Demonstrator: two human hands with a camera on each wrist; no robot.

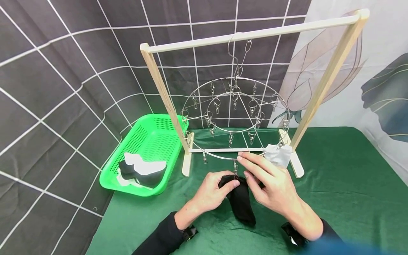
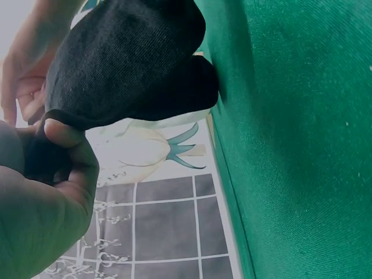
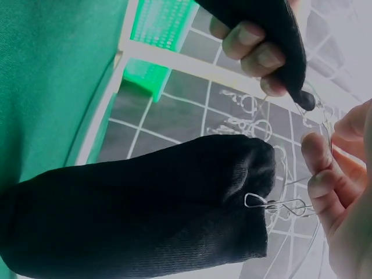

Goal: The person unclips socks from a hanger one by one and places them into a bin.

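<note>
A black sock hangs below a metal clip at the front of the round wire hanger. My left hand pinches its upper end between thumb and fingers, just under that clip. In the left wrist view the left thumb presses on the fabric of the sock. My right hand is beside the clip, fingers loosely extended and fingertips at the hanger's rim. Another black sock hangs from a wire clip below the right hand in the right wrist view; the right hand mostly hides it in the head view.
A white sock hangs at the hanger's right side. The hanger hooks over a wooden rack, with several bare clips around its rings. To the left, a green basket contains black and white fabric pieces. Green cloth covers the table.
</note>
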